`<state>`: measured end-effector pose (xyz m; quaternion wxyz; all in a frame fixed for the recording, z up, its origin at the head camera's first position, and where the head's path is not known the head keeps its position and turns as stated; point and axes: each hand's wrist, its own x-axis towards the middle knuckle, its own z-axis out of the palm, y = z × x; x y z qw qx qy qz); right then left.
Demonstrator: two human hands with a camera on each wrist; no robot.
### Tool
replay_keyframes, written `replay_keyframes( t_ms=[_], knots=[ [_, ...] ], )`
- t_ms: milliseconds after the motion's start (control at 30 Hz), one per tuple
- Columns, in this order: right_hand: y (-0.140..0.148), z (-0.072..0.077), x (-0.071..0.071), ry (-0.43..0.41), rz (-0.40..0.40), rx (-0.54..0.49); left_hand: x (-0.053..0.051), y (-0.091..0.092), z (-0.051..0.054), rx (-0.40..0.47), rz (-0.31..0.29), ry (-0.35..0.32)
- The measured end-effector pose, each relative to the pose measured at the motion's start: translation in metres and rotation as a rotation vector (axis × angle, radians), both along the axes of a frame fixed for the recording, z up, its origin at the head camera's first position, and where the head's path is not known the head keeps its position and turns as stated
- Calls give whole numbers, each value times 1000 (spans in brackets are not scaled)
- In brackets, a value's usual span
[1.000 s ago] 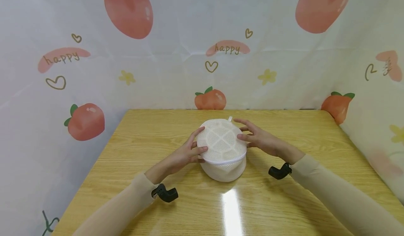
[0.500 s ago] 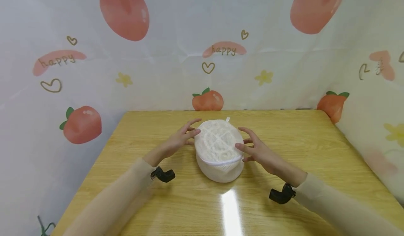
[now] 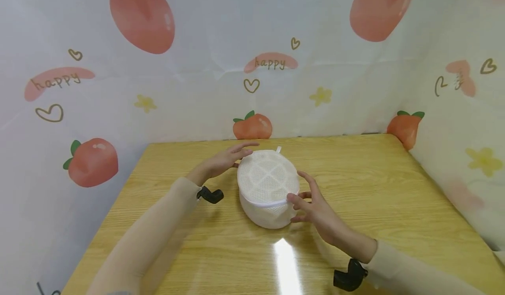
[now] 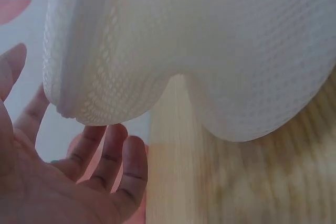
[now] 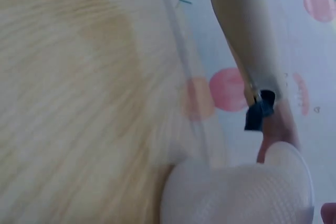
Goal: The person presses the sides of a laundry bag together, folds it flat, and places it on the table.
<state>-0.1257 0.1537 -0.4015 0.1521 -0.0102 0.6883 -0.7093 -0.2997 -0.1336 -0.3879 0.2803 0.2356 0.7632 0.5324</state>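
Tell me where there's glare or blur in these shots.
Head view: a bright streak of glare on the table, in front of the white mesh bag; left wrist view: dimly lit, the bag's weave faint in places; right wrist view: the table's grain looks smeared and the bag soft-edged.

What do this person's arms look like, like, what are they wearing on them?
Both arms wear long, plain-looking cream sleeves: left sleeve, right sleeve. A bent black device sits at each wrist, the left device and right device looking alike, with no cable visible. Left grip and right grip are ungloved.
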Motion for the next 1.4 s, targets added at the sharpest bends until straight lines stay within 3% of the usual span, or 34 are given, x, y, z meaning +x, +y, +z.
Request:
replay_keyframes(
  t_ms=[300, 633, 933, 1400],
  knots=[
    [-20, -9, 2, -44, -34, -132, -2, 5, 2, 11, -55, -71],
    [-35, -24, -8, -20, -59, -100, 8, 20, -11, -11, -154, -145],
    [-34, -35, -15, -35, -36, -134, 13, 22, -24, -6, -132, -185],
    [-33, -42, -18, -11, -37, -49, 14, 23, -35, 29, -130, -206]
  ],
)
